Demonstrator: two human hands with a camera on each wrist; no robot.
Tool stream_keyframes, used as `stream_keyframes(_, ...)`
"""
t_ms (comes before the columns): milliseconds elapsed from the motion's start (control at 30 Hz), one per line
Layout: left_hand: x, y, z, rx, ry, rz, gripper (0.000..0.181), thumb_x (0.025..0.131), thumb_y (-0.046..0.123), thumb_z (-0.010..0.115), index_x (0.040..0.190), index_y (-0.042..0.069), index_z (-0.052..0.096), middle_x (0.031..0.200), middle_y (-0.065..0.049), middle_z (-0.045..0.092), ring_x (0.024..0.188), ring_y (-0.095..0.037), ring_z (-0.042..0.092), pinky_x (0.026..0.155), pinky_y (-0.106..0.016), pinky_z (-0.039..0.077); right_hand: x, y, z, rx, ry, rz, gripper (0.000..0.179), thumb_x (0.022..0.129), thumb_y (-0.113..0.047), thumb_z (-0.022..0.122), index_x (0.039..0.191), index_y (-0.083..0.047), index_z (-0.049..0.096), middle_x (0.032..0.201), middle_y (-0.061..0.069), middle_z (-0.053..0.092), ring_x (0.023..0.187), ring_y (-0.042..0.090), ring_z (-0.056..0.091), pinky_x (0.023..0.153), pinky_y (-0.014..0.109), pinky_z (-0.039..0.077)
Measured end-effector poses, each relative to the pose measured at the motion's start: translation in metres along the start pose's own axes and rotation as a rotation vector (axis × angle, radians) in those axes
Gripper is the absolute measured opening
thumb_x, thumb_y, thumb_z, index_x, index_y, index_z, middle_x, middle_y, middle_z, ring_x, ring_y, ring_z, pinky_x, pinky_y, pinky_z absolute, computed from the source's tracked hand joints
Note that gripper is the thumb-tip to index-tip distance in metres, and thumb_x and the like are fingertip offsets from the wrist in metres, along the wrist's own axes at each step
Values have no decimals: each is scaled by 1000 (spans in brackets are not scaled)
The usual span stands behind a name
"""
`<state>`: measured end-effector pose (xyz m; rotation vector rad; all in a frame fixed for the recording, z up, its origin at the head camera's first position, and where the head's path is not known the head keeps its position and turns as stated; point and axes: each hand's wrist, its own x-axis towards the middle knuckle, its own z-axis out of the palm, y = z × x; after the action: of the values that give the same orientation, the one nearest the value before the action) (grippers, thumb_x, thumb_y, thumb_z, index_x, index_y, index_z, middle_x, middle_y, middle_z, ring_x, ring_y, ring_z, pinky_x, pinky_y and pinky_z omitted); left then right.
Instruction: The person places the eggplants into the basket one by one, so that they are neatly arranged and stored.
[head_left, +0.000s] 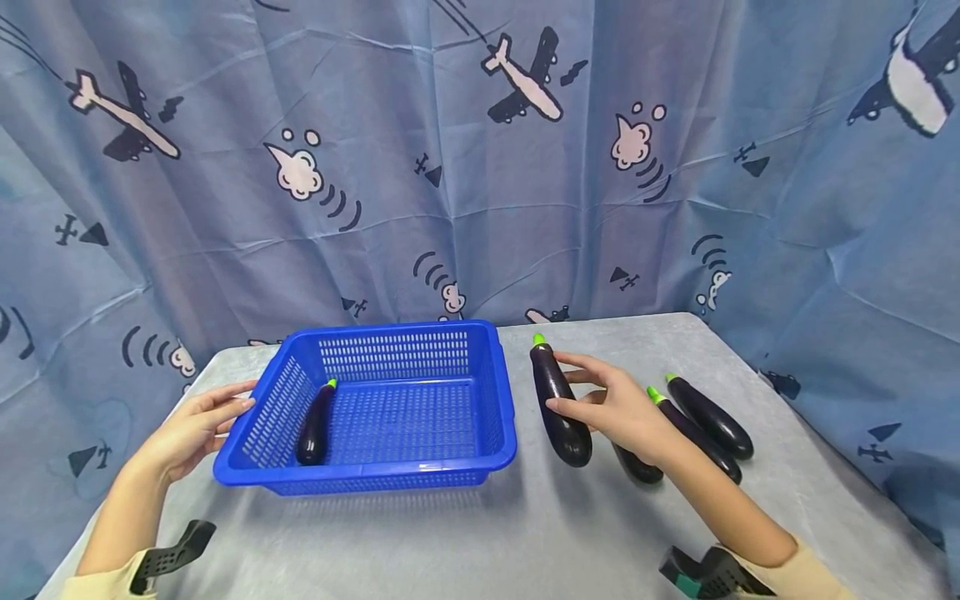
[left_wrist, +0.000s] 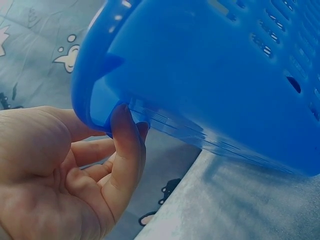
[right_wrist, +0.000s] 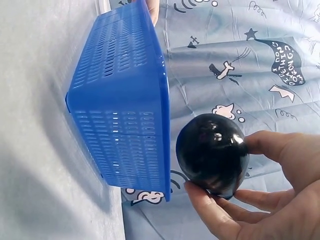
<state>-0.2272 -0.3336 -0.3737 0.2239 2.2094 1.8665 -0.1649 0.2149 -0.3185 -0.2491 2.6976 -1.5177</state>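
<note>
My right hand holds a dark, glossy eggplant with a bright green stem, its thumb on the near side and fingers round the far side. The right wrist view shows the rounded end of this eggplant between thumb and fingers, raised beside the basket. My left hand grips the left rim of a blue plastic basket; up close, the fingers curl at the lip of its rim. One eggplant lies inside the basket, along its left side.
To the right on the grey table lie more eggplants: one partly hidden under my right hand, another behind the forearm, and a third farthest right. A blue curtain with printed airplanes hangs behind the table.
</note>
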Motion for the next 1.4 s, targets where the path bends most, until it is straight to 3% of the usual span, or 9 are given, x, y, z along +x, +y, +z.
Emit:
stream_keyframes(333, 0, 1, 0, 55, 19, -29, 32, 113, 18, 51, 144, 24, 56, 104, 10, 72, 93, -10, 74, 79, -30, 64, 7, -11, 4, 28, -15, -30, 73, 97, -23, 79, 160, -10, 43, 148, 32, 55, 98, 26, 74, 76, 40, 62)
stream_keyframes(500, 0, 1, 0, 60, 22, -35, 34, 113, 18, 51, 147, 21, 55, 104, 10, 72, 93, -10, 74, 79, -30, 64, 14, -20, 9, 47, -20, -36, 72, 98, -24, 78, 160, -11, 44, 149, 31, 54, 100, 29, 74, 78, 42, 63)
stream_keyframes(767, -1, 2, 2, 116, 34, -38, 52, 113, 20, 51, 158, -4, 37, 103, 10, 71, 93, -9, 74, 80, -30, 64, 29, -32, 20, 89, -27, -58, 69, 98, -21, 77, 158, -9, 45, 146, 31, 56, 101, 33, 74, 81, 45, 65)
stream_keyframes(833, -1, 2, 1, 118, 33, -36, 50, 113, 20, 51, 157, -2, 40, 103, 11, 71, 93, -9, 74, 80, -30, 64, 32, -35, 23, 89, -31, -61, 68, 98, -20, 77, 158, -8, 46, 146, 31, 56, 99, 33, 74, 81, 46, 65)
stream_keyframes(967, -2, 2, -1, 98, 24, -31, 36, 113, 18, 51, 149, 14, 54, 103, 10, 72, 93, -9, 74, 80, -30, 64, 38, -42, 29, 78, -37, -66, 67, 98, -19, 77, 157, -8, 47, 146, 30, 56, 98, 33, 74, 80, 46, 65)
stream_keyframes(1200, -4, 1, -3, 138, 13, -18, 37, 113, 20, 52, 150, 13, 53, 108, 17, 72, 97, -8, 73, 82, -29, 63, 46, -53, 38, 85, -41, -66, 68, 97, -18, 78, 157, -9, 48, 145, 28, 58, 98, 34, 74, 79, 44, 65)
stream_keyframes(1400, -4, 1, -5, 129, 8, -12, 30, 113, 19, 52, 141, 26, 60, 108, 16, 73, 96, -9, 74, 81, -30, 63, 54, -60, 46, 92, -47, -71, 68, 96, -18, 79, 156, -9, 48, 146, 27, 58, 108, 39, 72, 81, 46, 65)
